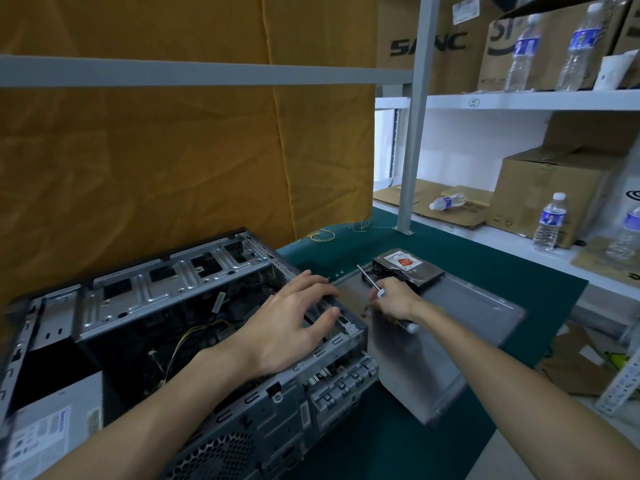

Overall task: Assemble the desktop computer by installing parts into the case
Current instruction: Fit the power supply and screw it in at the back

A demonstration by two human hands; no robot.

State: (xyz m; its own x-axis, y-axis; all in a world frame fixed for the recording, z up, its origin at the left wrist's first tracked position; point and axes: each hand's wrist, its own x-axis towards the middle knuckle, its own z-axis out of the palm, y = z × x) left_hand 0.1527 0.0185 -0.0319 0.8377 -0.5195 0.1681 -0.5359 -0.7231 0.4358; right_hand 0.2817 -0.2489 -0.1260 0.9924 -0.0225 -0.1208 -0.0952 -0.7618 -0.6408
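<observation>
1. A dark green mat covers the counter across the lower middle of the frame; a mustard-yellow cloth hangs behind it, filling the upper left.
2. The open computer case lies on its side at lower left, with cables and metal bays visible inside.
3. The left hand rests on the case's upper right edge, fingers straight and spread, gripping nothing.
4. The right hand, at centre, is curled around a screwdriver whose shaft points toward the upper left.
5. A grey side panel lies flat on the mat just right of the case, and a hard drive sits at its far end.
6. White shelving on the right carries cardboard boxes and water bottles.
</observation>
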